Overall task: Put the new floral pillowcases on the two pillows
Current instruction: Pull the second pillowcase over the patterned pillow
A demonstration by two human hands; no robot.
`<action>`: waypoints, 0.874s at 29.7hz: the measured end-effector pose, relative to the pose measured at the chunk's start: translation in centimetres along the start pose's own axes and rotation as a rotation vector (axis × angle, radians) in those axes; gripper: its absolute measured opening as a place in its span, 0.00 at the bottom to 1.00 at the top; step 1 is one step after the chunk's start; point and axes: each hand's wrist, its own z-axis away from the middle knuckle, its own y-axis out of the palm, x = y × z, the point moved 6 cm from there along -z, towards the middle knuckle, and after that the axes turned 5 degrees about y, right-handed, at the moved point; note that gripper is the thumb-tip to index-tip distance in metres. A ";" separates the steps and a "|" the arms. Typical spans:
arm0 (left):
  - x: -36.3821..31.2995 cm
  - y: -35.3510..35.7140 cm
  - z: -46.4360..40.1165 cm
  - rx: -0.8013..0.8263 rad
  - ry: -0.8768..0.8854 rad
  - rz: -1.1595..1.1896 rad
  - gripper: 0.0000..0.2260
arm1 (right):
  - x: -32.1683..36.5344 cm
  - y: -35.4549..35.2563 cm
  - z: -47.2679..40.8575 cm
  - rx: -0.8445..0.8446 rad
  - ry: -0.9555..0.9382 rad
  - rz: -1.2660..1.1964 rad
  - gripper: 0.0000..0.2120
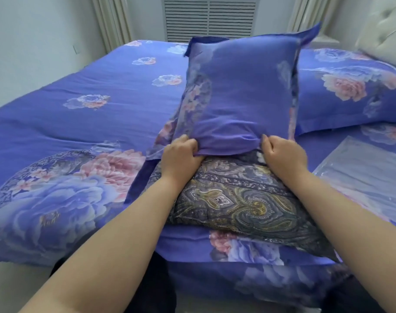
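A blue floral pillowcase point(240, 91) stood half pulled over a paisley-patterned pillow point(235, 199) near the front edge of the bed point(226, 249). A blue floral quilt point(75, 136) lay to its left. A second cased floral pillow point(350, 93) lay behind on the right, before a tufted headboard point(386, 35). A clear plastic bag point(368, 175) lay right.

Two pillows point(244, 199) — one half-covered, one dressed point(350, 91) by the headboard; two hands point(181, 154); one clear plastic bag point(368, 172), perhaps holding more bedding.
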 end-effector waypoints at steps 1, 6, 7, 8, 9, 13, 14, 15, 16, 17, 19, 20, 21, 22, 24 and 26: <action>-0.8 -0.3 0.1 0.000 0.032 0.006 0.13 | -1.5 0.0 -0.1 0.008 0.041 0.036 0.19; 0.7 -1.3 -0.4 -0.030 -0.114 0.114 0.13 | 0.2 -1.6 3.2 -0.187 -0.158 -0.018 0.20; 1.5 -1.6 -0.4 -0.029 -0.154 0.106 0.12 | 0.8 -1.7 4.1 -0.168 -0.152 -0.031 0.23; 2.3 -1.9 -0.5 -0.029 -0.210 0.074 0.11 | 0.7 -1.2 4.6 -0.101 -0.104 -0.044 0.26; 3.4 -2.1 -0.3 -0.004 -0.304 0.035 0.14 | 0.0 -0.4 4.8 -0.020 -0.025 -0.049 0.31; 6.1 -0.7 1.6 0.235 -0.641 0.415 0.34 | -4.1 2.0 4.6 0.168 0.318 -0.276 0.50; 5.7 -0.3 1.8 0.262 -0.624 0.488 0.33 | -4.6 2.5 4.4 0.196 0.365 -0.325 0.51; 5.1 -0.3 1.9 0.263 -0.547 0.477 0.30 | -4.7 2.9 4.3 0.195 0.372 -0.340 0.50; 4.4 -0.4 2.0 0.245 -0.464 0.417 0.26 | -4.7 3.0 4.3 0.161 0.352 -0.338 0.48; 3.8 -0.8 2.1 0.215 -0.384 0.334 0.21 | -4.7 2.8 4.5 0.104 0.318 -0.347 0.46; 2.0 -2.1 2.7 0.105 -0.232 0.201 0.13 | -5.2 2.6 5.1 0.023 0.256 -0.411 0.43; 0.9 -2.8 3.1 0.044 -0.162 0.183 0.10 | -5.7 2.5 5.5 0.011 0.233 -0.442 0.42; -0.1 -3.6 3.8 -0.016 -0.096 0.187 0.09 | -6.2 2.7 5.8 0.012 0.210 -0.452 0.42; -0.8 -4.0 4.5 -0.057 -0.048 0.195 0.08 | -6.5 2.7 5.9 0.026 0.194 -0.437 0.43; -0.9 -4.3 5.5 -0.098 -0.031 0.208 0.08 | -6.4 2.8 5.4 0.035 0.159 -0.303 0.43; 0.8 -4.1 5.7 -0.046 -0.131 0.206 0.09 | -5.0 2.4 4.6 0.017 0.130 -0.065 0.41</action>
